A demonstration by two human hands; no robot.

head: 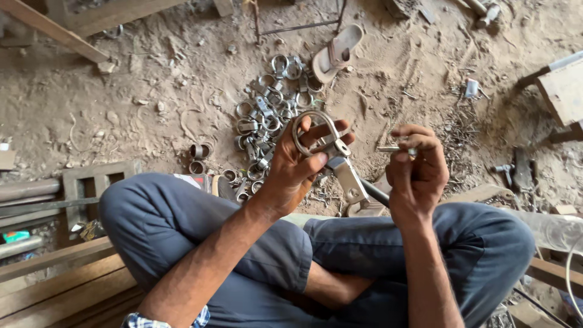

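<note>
My left hand [299,167] grips a metal ring clamp [322,143] with a flat bracket tail [348,178] that hangs down to the right. My right hand [416,173] is closed on a small bolt [395,148], its shank pointing left toward the clamp, a short gap apart. Both hands are raised over my crossed legs in blue trousers [182,225]. Beyond the hands, a pile of similar metal ring clamps [270,103] lies on the sandy floor.
A sandal [337,53] lies past the pile. Short metal tube pieces [199,158] sit left of it. Wooden planks [54,285] and a wooden block [91,182] are at the left, another wooden piece [565,91] at the right. A dark hammer-like tool [516,170] rests on the ground.
</note>
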